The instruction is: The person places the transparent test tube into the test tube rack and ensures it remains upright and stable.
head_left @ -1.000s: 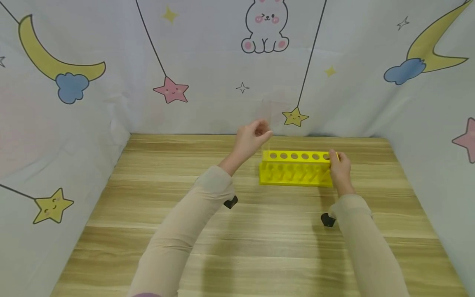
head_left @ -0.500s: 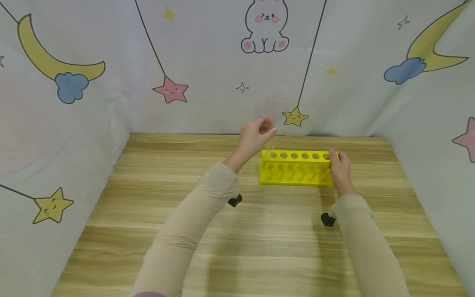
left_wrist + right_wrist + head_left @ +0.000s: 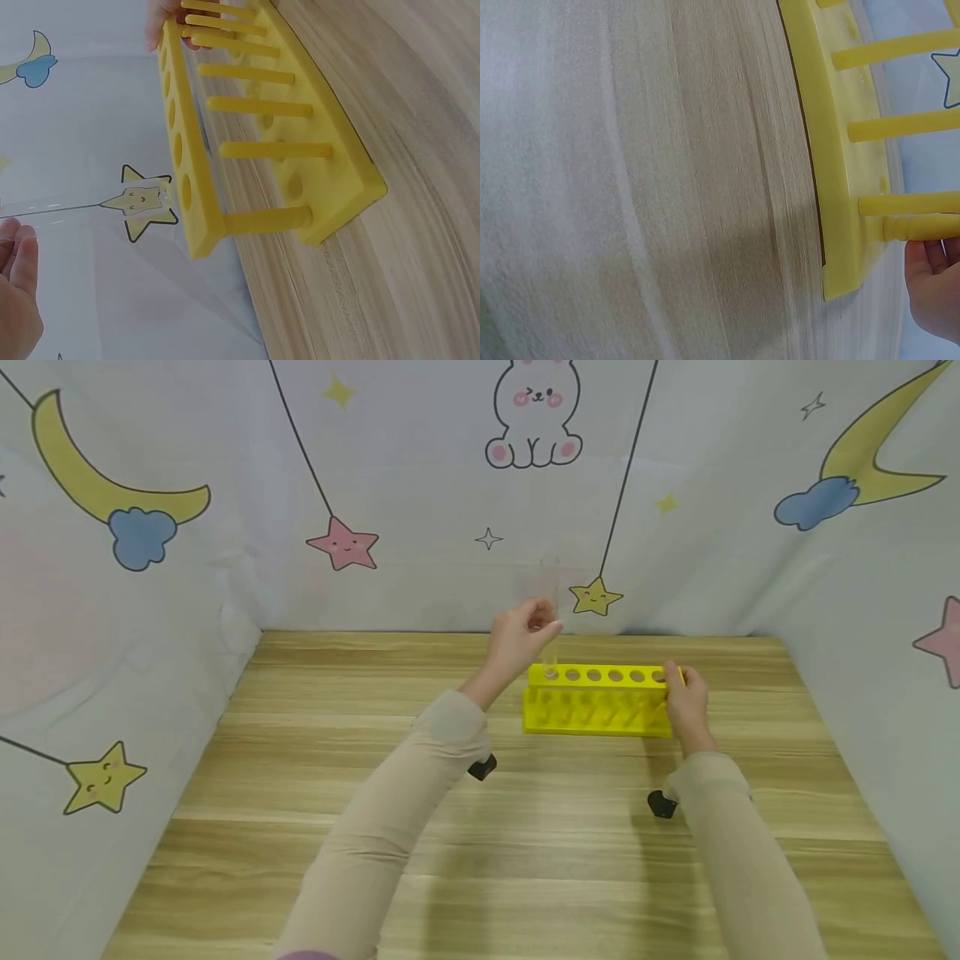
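Note:
My left hand point(image 3: 519, 637) pinches a clear test tube point(image 3: 551, 578), held upright above the left end of a yellow test tube rack point(image 3: 598, 727). The lower tip of the tube overlaps the leftmost hole in the head view. From the left wrist, the rounded end of the tube point(image 3: 67, 212) shows just short of the end hole in the rack's top plate. At the rack's right end, my right hand point(image 3: 688, 703) grips the top plate and its end post. The right wrist view shows that hand point(image 3: 936, 289) at the post, partly cut off by the frame edge.
The rack stands near the back of a wood-grain table point(image 3: 540, 860), with upright pegs point(image 3: 259, 106) along its front. Behind it hangs a white cloth point(image 3: 427, 585) printed with stars, moons and a rabbit. Black wrist devices point(image 3: 662, 804) hang under both sleeves.
My left hand has shifted slightly right with the test tube, bringing its lower tip from the rack's left edge over to the leftmost hole. The right hand and the rack have stayed still.

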Demonstrator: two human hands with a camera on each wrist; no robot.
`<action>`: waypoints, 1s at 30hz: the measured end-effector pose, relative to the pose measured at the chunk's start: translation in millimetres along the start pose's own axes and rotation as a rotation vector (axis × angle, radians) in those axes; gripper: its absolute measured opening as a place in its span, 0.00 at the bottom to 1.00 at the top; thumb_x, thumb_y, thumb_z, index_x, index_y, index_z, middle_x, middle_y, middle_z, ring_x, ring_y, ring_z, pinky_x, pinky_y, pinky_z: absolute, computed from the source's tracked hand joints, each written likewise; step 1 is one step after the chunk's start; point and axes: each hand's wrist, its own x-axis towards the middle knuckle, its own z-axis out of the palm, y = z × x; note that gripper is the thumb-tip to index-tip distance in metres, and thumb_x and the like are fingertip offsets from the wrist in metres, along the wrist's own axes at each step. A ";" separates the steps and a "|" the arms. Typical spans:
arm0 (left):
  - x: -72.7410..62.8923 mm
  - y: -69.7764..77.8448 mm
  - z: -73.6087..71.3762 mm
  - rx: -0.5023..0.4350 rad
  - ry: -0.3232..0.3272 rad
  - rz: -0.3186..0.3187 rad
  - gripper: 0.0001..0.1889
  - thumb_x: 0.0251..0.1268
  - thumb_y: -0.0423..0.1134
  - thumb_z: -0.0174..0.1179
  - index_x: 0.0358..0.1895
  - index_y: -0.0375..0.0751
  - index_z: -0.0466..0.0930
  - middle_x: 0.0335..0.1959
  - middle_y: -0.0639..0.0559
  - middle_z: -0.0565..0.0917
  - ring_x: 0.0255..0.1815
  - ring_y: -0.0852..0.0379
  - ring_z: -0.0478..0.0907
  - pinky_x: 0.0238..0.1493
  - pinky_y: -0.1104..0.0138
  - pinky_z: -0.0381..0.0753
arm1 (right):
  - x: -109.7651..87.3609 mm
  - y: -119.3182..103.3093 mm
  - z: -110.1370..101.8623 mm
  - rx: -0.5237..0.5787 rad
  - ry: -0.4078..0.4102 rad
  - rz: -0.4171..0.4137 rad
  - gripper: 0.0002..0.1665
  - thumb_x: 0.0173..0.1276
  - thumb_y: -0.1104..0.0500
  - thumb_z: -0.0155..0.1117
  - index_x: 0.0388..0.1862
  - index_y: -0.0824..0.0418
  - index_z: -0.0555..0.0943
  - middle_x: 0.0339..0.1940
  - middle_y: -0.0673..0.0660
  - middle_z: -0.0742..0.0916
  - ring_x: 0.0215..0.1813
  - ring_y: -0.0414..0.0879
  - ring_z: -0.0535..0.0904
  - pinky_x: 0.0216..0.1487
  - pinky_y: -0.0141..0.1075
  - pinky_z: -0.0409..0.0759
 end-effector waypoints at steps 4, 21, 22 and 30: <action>-1.3 0.0 1.8 0.010 -0.002 -0.013 0.12 0.56 0.41 0.58 0.42 0.39 0.75 0.35 0.50 0.82 0.39 0.60 0.79 0.39 0.79 0.77 | 0.4 0.5 0.6 0.002 0.005 0.007 0.18 0.65 0.39 0.43 0.32 0.51 0.69 0.30 0.46 0.71 0.30 0.37 0.64 0.29 0.23 0.66; -3.4 -2.0 12.0 0.110 -0.025 0.013 0.11 0.58 0.42 0.57 0.42 0.41 0.75 0.35 0.51 0.81 0.40 0.60 0.78 0.41 0.78 0.77 | 0.0 2.5 1.5 -0.002 -0.003 0.010 0.17 0.66 0.39 0.42 0.32 0.50 0.68 0.31 0.46 0.71 0.31 0.38 0.63 0.32 0.25 0.66; -3.6 -1.9 12.5 0.120 -0.023 0.020 0.11 0.58 0.42 0.57 0.42 0.41 0.75 0.35 0.51 0.81 0.39 0.60 0.78 0.40 0.78 0.77 | -0.2 2.7 1.5 -0.002 -0.002 0.010 0.17 0.65 0.39 0.42 0.32 0.50 0.68 0.31 0.46 0.71 0.31 0.38 0.63 0.32 0.25 0.66; -5.8 -4.0 16.6 0.133 -0.010 0.063 0.11 0.58 0.42 0.57 0.41 0.39 0.75 0.34 0.50 0.81 0.39 0.59 0.79 0.40 0.78 0.77 | -2.1 3.2 1.2 0.010 0.014 -0.001 0.18 0.65 0.39 0.43 0.32 0.51 0.69 0.30 0.46 0.71 0.30 0.37 0.64 0.29 0.22 0.66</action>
